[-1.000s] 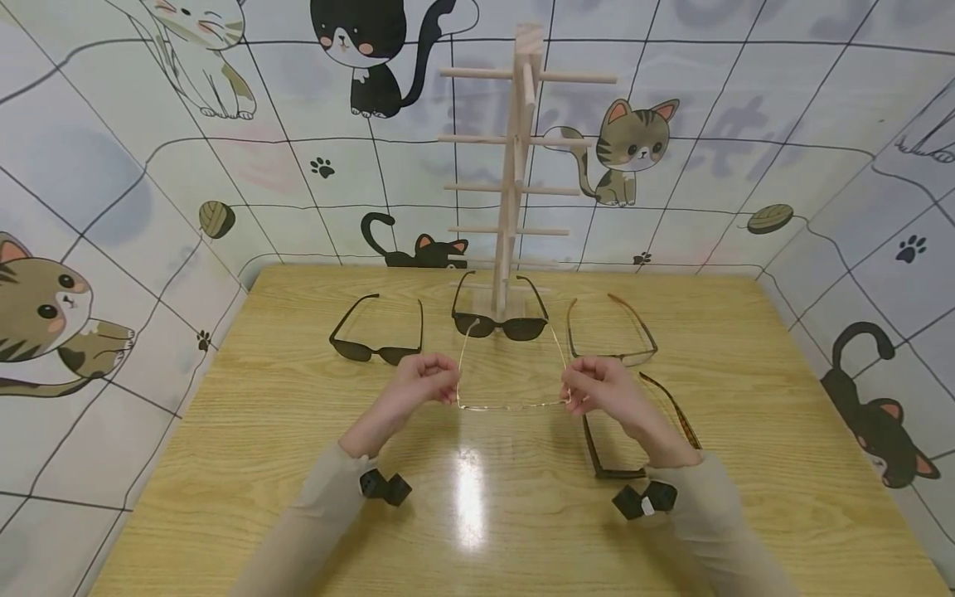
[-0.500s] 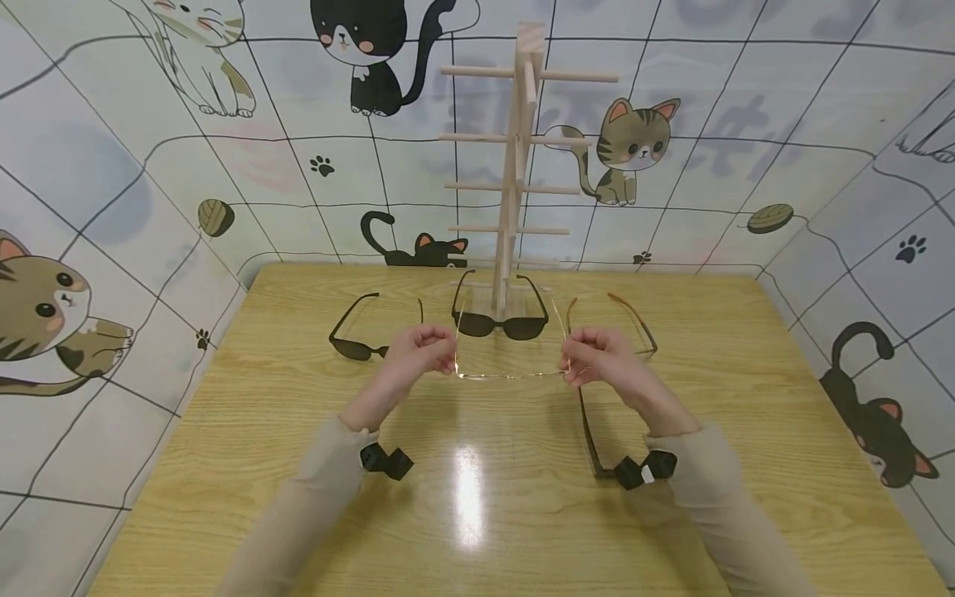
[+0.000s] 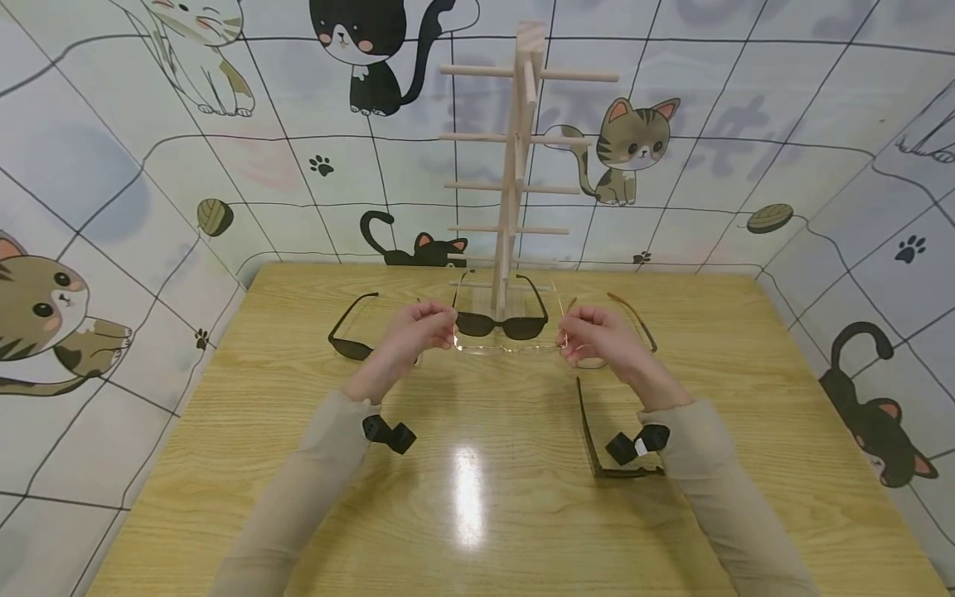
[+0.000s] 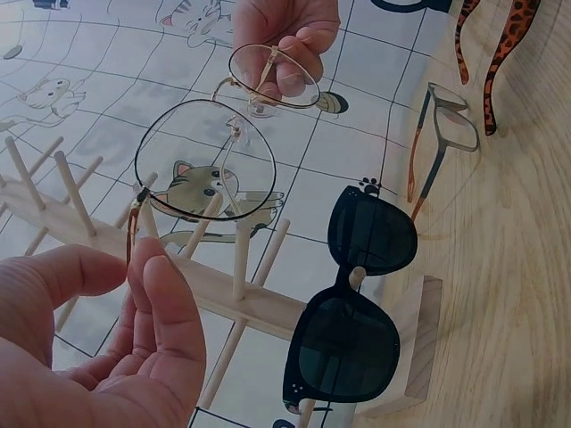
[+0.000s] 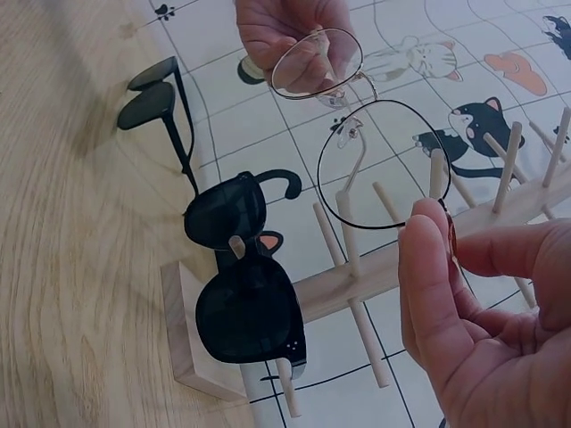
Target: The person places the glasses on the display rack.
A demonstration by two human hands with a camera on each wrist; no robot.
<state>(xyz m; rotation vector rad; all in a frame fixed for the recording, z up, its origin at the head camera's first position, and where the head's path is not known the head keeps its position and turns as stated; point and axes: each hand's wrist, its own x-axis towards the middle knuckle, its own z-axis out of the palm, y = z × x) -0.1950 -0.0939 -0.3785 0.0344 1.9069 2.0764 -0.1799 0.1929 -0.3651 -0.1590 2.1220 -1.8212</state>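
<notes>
In the head view my left hand [image 3: 409, 336] and right hand [image 3: 606, 338] hold a pair of thin metal-rimmed eyeglasses [image 3: 507, 350] between them. Each hand pinches one side near the hinge. The glasses are raised above the table, temples pointing toward the wooden display stand [image 3: 513, 191]. Just behind them, black sunglasses [image 3: 525, 328] hang low on the stand. From the left wrist view, the round clear lenses [image 4: 205, 160] show in front of the stand's pegs.
Another black pair of sunglasses [image 3: 351, 348] lies left, partly behind my left hand. Orange-brown-templed glasses [image 3: 634, 319] and dark-framed glasses [image 3: 589, 431] lie right, partly covered by my right hand and arm. All are on the wooden table [image 3: 522, 514], with a cat-patterned wall [image 3: 298, 215] behind.
Both hands have moved forward, away from the body, carrying the eyeglasses toward the stand. The eyeglasses now overlap the hanging sunglasses in the head view. The other glasses have stayed put.
</notes>
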